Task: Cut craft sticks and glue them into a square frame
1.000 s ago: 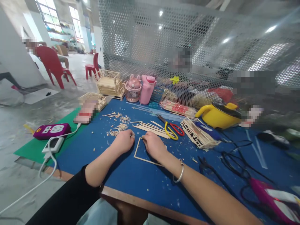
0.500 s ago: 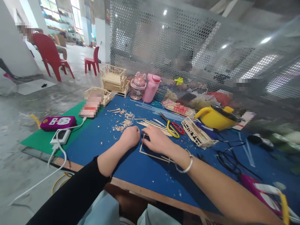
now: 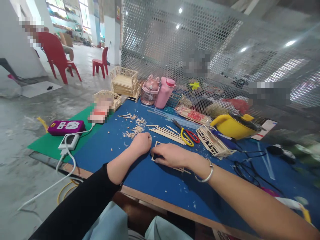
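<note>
My left hand (image 3: 142, 143) is closed in a fist and rests on the blue mat, left of a thin wooden stick frame (image 3: 181, 170). Whatever its fingers hold is hidden from view. Bent over the frame's left end, my right hand (image 3: 171, 155) grips it with curled fingers and thumb, covering much of it. Just beyond my hands lie several loose wooden sticks (image 3: 167, 134) and a scatter of cut scraps (image 3: 137, 128). Scissors (image 3: 187, 136) with one yellow and one red handle lie past the sticks.
Stacked wooden trays (image 3: 125, 81), a pink bottle (image 3: 165, 93) and a clear pink cup (image 3: 150, 93) stand at the back. Further right are a small slatted wooden piece (image 3: 212, 141), a yellow pot (image 3: 231, 126) and black cables (image 3: 247, 166). A purple device (image 3: 66, 128) lies left.
My right hand has turned lower and flatter over the stick frame, its fingers nearer the left end. My left hand stays closed beside it. The whole view has shifted slightly.
</note>
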`<action>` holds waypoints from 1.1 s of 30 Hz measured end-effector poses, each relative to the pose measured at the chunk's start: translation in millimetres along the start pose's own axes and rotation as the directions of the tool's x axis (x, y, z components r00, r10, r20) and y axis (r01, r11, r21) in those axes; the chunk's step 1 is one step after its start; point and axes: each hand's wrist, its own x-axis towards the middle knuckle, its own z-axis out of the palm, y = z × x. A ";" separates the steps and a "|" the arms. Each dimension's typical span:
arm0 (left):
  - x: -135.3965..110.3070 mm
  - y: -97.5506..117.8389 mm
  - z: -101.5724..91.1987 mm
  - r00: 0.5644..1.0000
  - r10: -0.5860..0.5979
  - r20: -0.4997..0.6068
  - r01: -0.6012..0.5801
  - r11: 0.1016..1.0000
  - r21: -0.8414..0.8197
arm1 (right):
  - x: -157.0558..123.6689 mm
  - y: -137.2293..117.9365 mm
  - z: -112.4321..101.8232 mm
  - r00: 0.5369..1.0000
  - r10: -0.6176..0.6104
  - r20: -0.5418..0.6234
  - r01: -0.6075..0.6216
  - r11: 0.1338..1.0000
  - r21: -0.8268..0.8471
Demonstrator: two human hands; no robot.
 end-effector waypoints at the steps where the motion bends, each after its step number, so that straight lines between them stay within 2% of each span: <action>1: -0.1 -0.5 0.3 1.000 0.003 -0.001 -0.003 1.000 -0.002 | -6.0 2.1 -4.4 0.997 0.063 -0.037 -0.062 0.998 0.029; 2: -0.3 -0.8 0.6 1.000 0.007 -0.002 -0.007 1.000 -0.004 | -14.9 5.2 -7.9 0.986 0.148 -0.072 -0.145 0.988 0.044; 4: -1.1 -0.7 1.0 1.000 0.015 0.001 -0.015 1.000 -0.006 | -40.0 13.1 -10.0 0.930 0.353 -0.099 -0.354 0.935 0.008; 6: -2.5 0.3 1.2 1.000 0.023 0.007 -0.023 1.000 -0.003 | -68.5 20.2 -2.6 0.844 0.535 -0.024 -0.536 0.842 -0.068; 7: -3.4 1.0 1.2 1.000 0.026 0.009 -0.026 1.000 0.001 | -81.4 22.5 4.6 0.809 0.588 0.009 -0.586 0.807 -0.077; 8: -4.4 1.7 1.3 1.000 0.029 0.010 -0.029 1.000 0.007 | -92.1 23.6 13.5 0.793 0.609 0.012 -0.607 0.793 -0.056; 12: -7.3 3.3 2.2 0.999 0.046 0.012 -0.046 0.998 0.048 | -112.0 18.7 48.3 0.827 0.546 -0.131 -0.537 0.838 0.101; 14: -7.4 2.9 3.3 0.998 0.054 0.017 -0.055 0.996 0.067 | -116.0 14.8 56.7 0.821 0.537 -0.192 -0.525 0.843 0.115; 16: -6.8 2.1 4.6 0.999 0.046 0.022 -0.048 0.996 0.078 | -122.5 12.5 59.1 0.753 0.608 -0.251 -0.603 0.791 0.107; 19: -6.1 1.3 6.4 0.999 0.037 0.022 -0.039 0.996 0.081 | -135.8 12.2 60.3 0.579 0.773 -0.259 -0.786 0.614 0.076; 20: -6.1 1.2 6.8 0.999 0.040 0.021 -0.041 0.996 0.083 | -139.5 12.5 61.7 0.538 0.808 -0.241 -0.823 0.565 0.059; 21: -6.2 1.3 7.0 0.999 0.043 0.022 -0.045 0.995 0.086 | -142.2 13.1 63.8 0.520 0.825 -0.222 -0.840 0.541 0.044; 26: -7.3 3.4 6.7 0.998 0.037 0.045 -0.041 0.994 0.099 | -140.7 22.0 75.0 0.551 0.803 -0.228 -0.823 0.568 0.012; 30: -8.1 5.3 5.8 0.998 0.039 0.041 -0.042 0.994 0.096 | -133.8 33.9 71.6 0.517 0.832 -0.202 -0.853 0.520 -0.040; 33: -8.2 4.9 5.8 0.998 0.038 0.040 -0.042 0.995 0.086 | -129.8 34.0 68.4 0.529 0.826 -0.197 -0.847 0.529 -0.056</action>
